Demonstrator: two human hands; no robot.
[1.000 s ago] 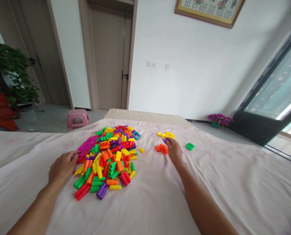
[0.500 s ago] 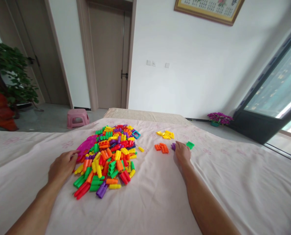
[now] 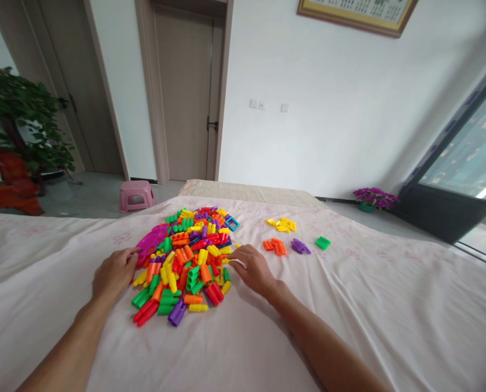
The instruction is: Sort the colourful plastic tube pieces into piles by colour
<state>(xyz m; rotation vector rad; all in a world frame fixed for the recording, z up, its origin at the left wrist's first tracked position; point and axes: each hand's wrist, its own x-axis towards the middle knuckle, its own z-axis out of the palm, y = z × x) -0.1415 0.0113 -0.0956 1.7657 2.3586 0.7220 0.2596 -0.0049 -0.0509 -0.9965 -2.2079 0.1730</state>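
Observation:
A heap of colourful plastic pieces point(image 3: 191, 272) lies on the pale cloth. My left hand point(image 3: 115, 274) rests at the heap's left side, its curled fingers touching the edge of a magenta plate point(image 3: 152, 241); whether they grip it is unclear. At the right edge of the heap is my right hand point(image 3: 253, 268), thumb and forefinger apart beside yellow pieces, with nothing seen held. Farther right lie small groups: yellow pieces point(image 3: 285, 225), orange pieces point(image 3: 279, 247), purple pieces point(image 3: 300, 246) and a green piece point(image 3: 323, 243).
The patterned cloth point(image 3: 349, 305) covers the wide surface. Beyond it stand a pink stool point(image 3: 136, 196), a leafy plant point(image 3: 22, 120) and a pot of purple flowers point(image 3: 374, 199). A red wooden chair part point(image 3: 12, 185) shows at the left.
My right hand has moved left from the purple pieces to the heap, leaving the purple pieces in full view. My left hand stays by the magenta plate. The camera view has shifted slightly.

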